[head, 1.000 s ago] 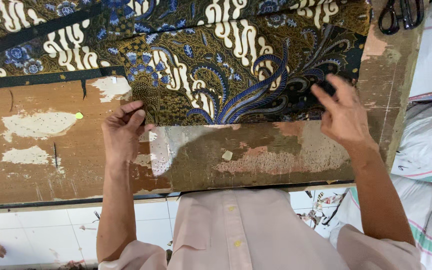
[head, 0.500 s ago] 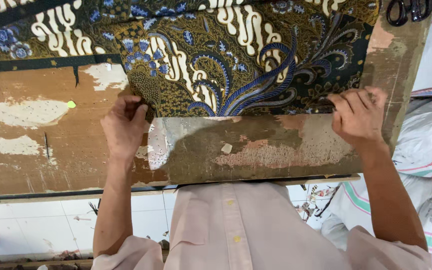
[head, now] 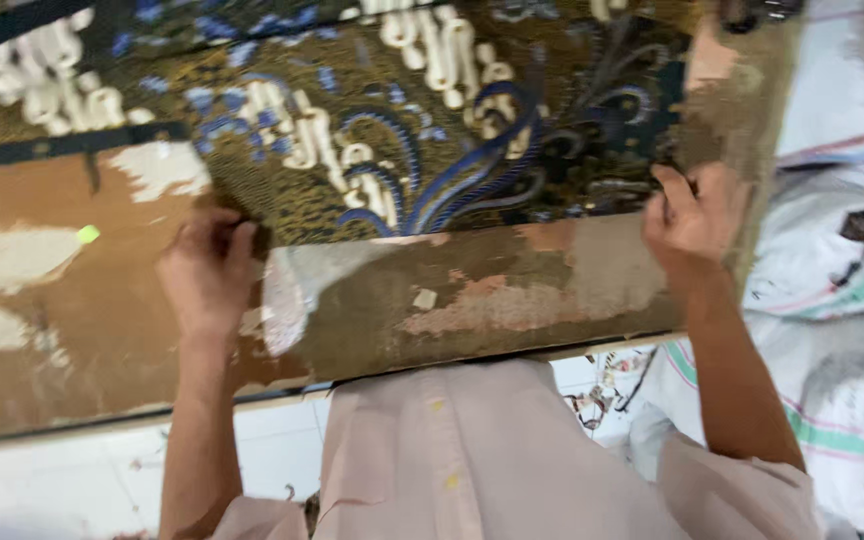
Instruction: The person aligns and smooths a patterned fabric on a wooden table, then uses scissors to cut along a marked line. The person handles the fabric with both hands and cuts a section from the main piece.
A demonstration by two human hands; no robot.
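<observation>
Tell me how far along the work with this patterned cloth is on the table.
Done: the patterned cloth lies spread across the worn wooden table. In hand: the left hand pinches its near edge at one corner, and the right hand grips the edge at the other. Left: the near edge looks uneven, and the frame is blurred, so the cloth seems not yet settled.

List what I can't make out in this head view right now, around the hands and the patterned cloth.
- Left hand: fingertips curl over the patterned cloth corner; motion blur hides the grip.
- Right hand: fingertips blurred at the cloth edge; pinch unclear.
- Cloth: far part cut off by the top frame edge.
- Dark object at the top edge: cut off, unidentifiable.
- Worn table: near edge hidden behind the person's shirt.
</observation>
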